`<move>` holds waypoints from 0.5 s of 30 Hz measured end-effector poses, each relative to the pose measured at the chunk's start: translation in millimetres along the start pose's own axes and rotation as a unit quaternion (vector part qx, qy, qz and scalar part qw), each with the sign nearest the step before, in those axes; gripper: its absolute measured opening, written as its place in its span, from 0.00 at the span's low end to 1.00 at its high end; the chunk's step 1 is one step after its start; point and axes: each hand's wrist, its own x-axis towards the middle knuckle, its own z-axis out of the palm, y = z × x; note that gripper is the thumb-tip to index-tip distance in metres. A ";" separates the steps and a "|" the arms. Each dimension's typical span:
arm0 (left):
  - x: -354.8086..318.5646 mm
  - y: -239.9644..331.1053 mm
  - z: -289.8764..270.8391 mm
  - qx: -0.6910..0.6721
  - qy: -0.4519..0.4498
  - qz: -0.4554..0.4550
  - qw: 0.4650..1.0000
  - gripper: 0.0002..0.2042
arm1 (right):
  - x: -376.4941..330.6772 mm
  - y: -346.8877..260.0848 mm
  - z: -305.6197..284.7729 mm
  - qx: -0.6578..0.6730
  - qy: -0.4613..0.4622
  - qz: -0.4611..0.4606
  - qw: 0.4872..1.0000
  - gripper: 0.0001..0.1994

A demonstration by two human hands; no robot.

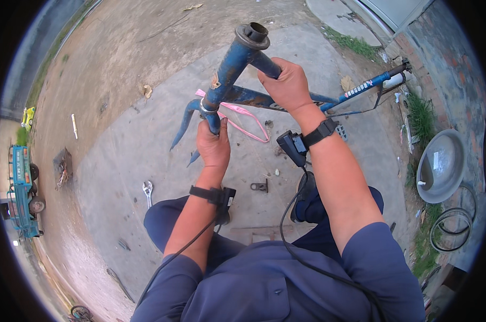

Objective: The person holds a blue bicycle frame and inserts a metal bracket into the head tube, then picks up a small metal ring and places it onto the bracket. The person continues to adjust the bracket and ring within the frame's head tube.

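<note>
A worn blue bicycle frame (259, 99) is tilted up in front of me, its head tube (225, 73) nearest and topped by a metal cup with a dark collar. Its rear end reaches away to the right. My right hand (290, 88) is closed round the upper tube just behind the head tube. Below the head tube, my left hand (213, 146) grips the blue fork (186, 122) near its crown, fingers wrapped round one leg. The fork's other leg points down to the left. Behind the frame, a pink strap (256, 127) shows in a loose loop.
A wrench (148, 192) lies on the concrete near my left knee. Between my feet is a small dark metal piece (259, 186). A metal basin (441, 166) and black hoops (451, 228) are at right; a blue three-wheeled cart (21, 185) stands far left.
</note>
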 end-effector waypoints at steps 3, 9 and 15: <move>-5.5 -2.7 8.7 -0.002 -0.001 0.014 1.000 0.14 | -0.5 0.9 -4.7 -0.010 -0.013 0.026 1.000 0.09; 23.2 9.1 -34.6 0.004 -0.158 0.006 0.987 0.15 | 3.3 7.4 -14.4 0.055 0.001 0.029 0.998 0.10; 122.5 12.8 -93.7 -0.032 -0.535 -0.134 0.833 0.10 | 4.4 9.4 -17.3 0.049 -0.017 0.030 0.998 0.10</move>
